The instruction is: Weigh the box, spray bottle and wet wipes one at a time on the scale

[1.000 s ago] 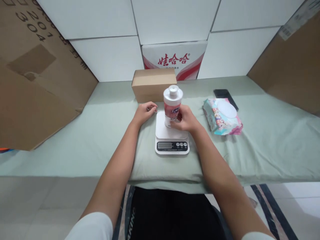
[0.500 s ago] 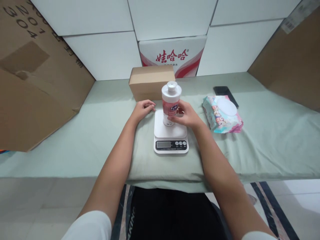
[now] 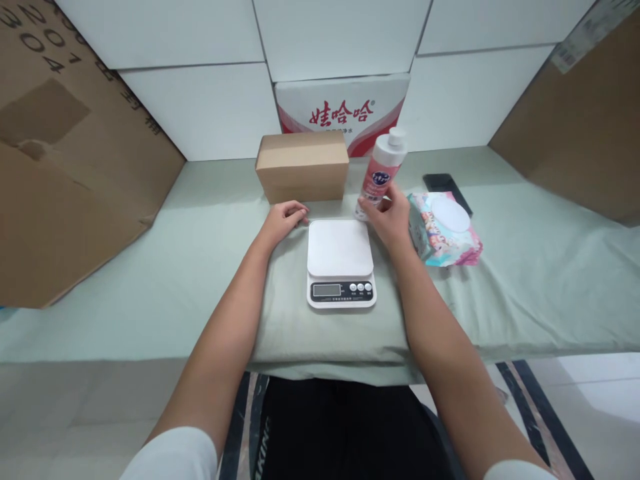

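Viewpoint: the head camera is sitting above the seated person, close behind both forearms.
Facing: it is looking forward and down across the table toward the white wall panels.
Range: the scale is lying centred, within arm's reach.

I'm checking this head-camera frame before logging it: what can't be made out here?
- Scale: the display is too small to read.
- Bottle: the label print is too small to read, and the right hand covers its base.
- Left hand: curled fingers hide whatever may be under them.
- Phone: the wipes pack partly covers it.
- Cardboard sheets: cut off by both side edges.
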A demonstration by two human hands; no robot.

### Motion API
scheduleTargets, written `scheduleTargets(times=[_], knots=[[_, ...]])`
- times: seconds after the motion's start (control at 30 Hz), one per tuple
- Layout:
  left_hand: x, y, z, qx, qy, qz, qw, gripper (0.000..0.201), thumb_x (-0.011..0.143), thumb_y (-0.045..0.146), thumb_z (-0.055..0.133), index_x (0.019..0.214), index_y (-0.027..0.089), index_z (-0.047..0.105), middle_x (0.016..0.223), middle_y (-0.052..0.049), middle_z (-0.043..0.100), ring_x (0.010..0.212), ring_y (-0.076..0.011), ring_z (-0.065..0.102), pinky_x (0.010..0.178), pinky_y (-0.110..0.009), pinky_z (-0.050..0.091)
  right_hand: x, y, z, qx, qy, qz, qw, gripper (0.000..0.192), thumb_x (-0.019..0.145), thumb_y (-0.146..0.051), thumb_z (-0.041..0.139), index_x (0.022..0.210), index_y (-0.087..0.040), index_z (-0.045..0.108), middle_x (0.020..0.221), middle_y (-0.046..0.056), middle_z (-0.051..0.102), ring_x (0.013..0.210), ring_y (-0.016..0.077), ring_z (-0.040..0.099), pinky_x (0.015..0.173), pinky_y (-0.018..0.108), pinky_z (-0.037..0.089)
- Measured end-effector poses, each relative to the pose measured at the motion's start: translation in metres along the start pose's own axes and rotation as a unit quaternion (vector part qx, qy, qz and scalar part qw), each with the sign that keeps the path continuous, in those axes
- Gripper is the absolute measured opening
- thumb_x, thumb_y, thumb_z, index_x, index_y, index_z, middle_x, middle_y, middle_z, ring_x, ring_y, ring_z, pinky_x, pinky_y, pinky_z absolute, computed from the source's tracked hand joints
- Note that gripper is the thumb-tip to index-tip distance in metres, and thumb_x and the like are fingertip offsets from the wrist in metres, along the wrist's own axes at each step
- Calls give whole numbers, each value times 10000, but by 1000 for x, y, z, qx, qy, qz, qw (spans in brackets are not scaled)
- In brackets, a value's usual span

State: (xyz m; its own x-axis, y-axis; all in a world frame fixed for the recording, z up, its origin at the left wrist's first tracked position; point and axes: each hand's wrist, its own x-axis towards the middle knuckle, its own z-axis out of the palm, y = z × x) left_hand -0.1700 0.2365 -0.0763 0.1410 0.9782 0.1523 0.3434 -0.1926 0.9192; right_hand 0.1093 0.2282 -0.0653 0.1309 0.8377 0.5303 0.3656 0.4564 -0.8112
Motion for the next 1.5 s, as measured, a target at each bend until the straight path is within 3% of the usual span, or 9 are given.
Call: scheduleTargets(times=[0.1, 0.3, 0.4, 0.57, 0.83, 1.0, 1.3, 1.5], knots=[[0, -2, 0, -3, -5, 1, 1000, 274, 818, 426, 676, 917, 179, 740, 765, -68, 777, 664, -152, 623, 669, -292, 504, 5, 17, -4, -59, 57, 5, 997, 382, 779, -501, 779, 994, -211, 654, 882, 45, 689, 699, 180, 549, 652, 337, 501], [1, -3, 0, 0, -7, 2, 1000, 298, 818, 450, 677, 921, 177, 741, 770, -68, 781, 673, -157, 638, 677, -297, 509, 6, 36, 1, -77, 69, 7, 995, 372, 776, -493, 778, 978, -213, 641, 906, 52, 703, 842, 241, 643, 804, 399, 567], [0, -1, -1, 7, -9, 2, 1000, 297, 816, 455, 681, 915, 182, 744, 772, -65, 785, 674, -157, 640, 682, -302, 514, 7, 44, 5, -76, 93, 13, 993, 411, 793, -522, 763, 1031, -207, 646, 942, 64, 718, 826, 235, 647, 803, 397, 568], [-1, 1, 0, 1, 1, 5, 1000, 277, 809, 442, 685, 899, 185, 740, 767, -62, 778, 661, -149, 631, 672, -297, 517, 9, 55, 9, -87, 104, 32, 990, 600, 804, -532, 744, 1279, -188, 616, 1026, 69, 722, 649, 167, 561, 700, 361, 533], [0, 0, 0, 2, 43, 12, 999, 252, 810, 430, 687, 877, 190, 723, 740, -48, 745, 645, -141, 620, 614, -274, 508, 11, 64, 12, -88, 104, 31, 990, 601, 802, -421, 732, 1342, -198, 596, 1105, 91, 735, 710, 188, 615, 766, 385, 564], [0, -1, 0, 13, 44, 18, 999, 229, 819, 408, 676, 873, 191, 725, 735, -41, 743, 612, -128, 586, 600, -274, 482, 12, 64, 11, -97, 96, 53, 989, 607, 800, -324, 705, 1381, -193, 584, 1123, 85, 720, 687, 171, 629, 784, 376, 577], [-1, -3, 0, 49, 36, 26, 998, 228, 864, 402, 652, 895, 190, 734, 740, -32, 736, 647, -143, 606, 630, -280, 466, 13, 78, 17, -59, 97, 65, 991, 663, 850, -354, 659, 1476, -240, 473, 1261, 121, 683, 687, 168, 701, 680, 345, 602], [-1, -5, 0, 48, 30, 34, 998, 217, 867, 381, 649, 902, 189, 744, 753, -43, 753, 692, -155, 650, 647, -280, 488, 14, 79, 17, -61, 88, 67, 992, 665, 835, -327, 676, 1461, -228, 475, 1339, 161, 676, 718, 178, 712, 757, 391, 621]])
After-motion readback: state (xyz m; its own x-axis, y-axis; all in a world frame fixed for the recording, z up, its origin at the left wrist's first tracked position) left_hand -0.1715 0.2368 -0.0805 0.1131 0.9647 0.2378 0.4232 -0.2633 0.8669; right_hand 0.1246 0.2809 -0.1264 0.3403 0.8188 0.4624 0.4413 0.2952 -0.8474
